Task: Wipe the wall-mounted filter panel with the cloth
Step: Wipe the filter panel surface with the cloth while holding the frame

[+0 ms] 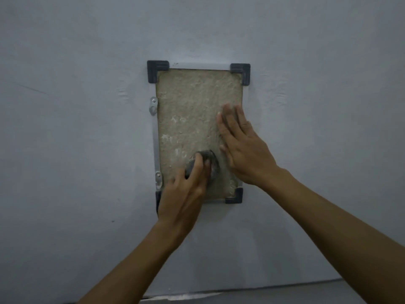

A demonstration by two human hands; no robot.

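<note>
A rectangular filter panel [188, 110] hangs on the wall, its fuzzy beige face coated in dust and framed by dark corner brackets. My left hand [186, 189] grips a bunched grey cloth [210, 165] and presses it against the panel's lower middle. My right hand [243, 148] lies flat with fingers spread on the panel's right side, holding nothing. The left hand hides the panel's bottom left corner.
The pale grey-blue wall [76, 128] surrounds the panel. A metal strip with two screwed clips [156, 141] runs down the panel's left edge. Dark corner brackets [157, 70] stick out from the wall. A ledge or floor line [263, 288] shows at the bottom.
</note>
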